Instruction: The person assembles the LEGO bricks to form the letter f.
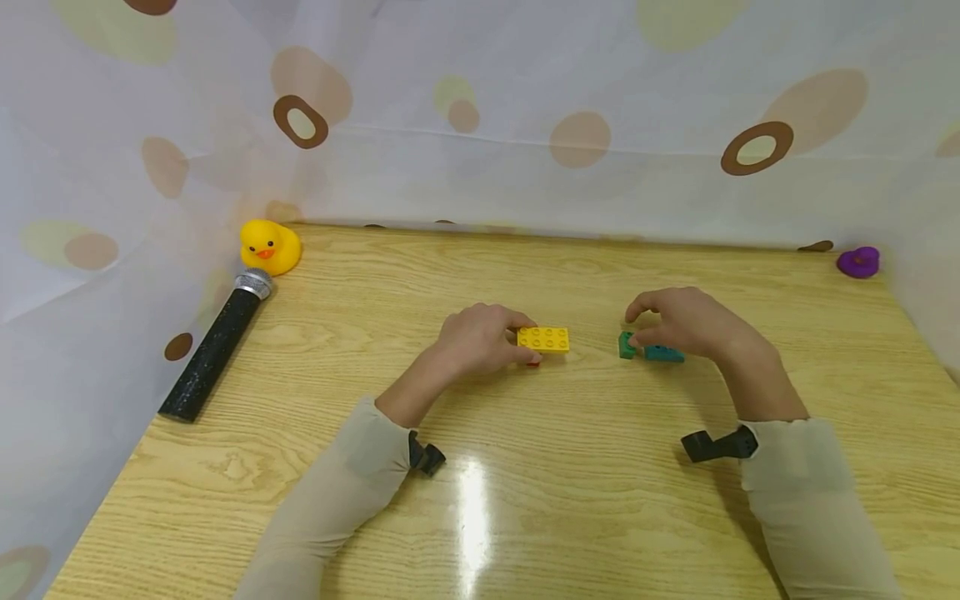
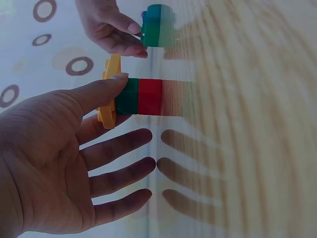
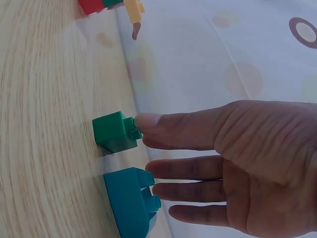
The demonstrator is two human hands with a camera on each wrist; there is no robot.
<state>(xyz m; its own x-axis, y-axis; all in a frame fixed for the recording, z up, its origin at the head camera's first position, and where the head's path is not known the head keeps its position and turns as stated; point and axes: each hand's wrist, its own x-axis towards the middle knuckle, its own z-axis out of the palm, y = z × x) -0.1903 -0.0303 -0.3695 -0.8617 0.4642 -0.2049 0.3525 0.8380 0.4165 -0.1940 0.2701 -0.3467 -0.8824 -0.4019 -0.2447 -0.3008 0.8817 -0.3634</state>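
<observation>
My left hand [image 1: 476, 340] pinches a small stack between thumb and finger. A yellow eight-stud brick [image 1: 546, 340] tops it, above a green brick [image 2: 127, 96] and a red brick [image 2: 150, 96] at the bottom; the other fingers are spread in the left wrist view. My right hand [image 1: 688, 321] hovers with fingers apart over a small green brick [image 3: 111, 131] and a teal brick [image 3: 126, 201]. Its thumb tip is at the green brick's studs; whether it touches cannot be told. Both loose bricks stand close together, right of the stack.
On the wooden table [image 1: 570, 500], a black microphone [image 1: 217, 350] lies at the left with a yellow duck [image 1: 272, 248] behind its head. A purple duck [image 1: 859, 262] sits at the far right corner. Patterned white cloth [image 1: 510, 83] hangs behind the table.
</observation>
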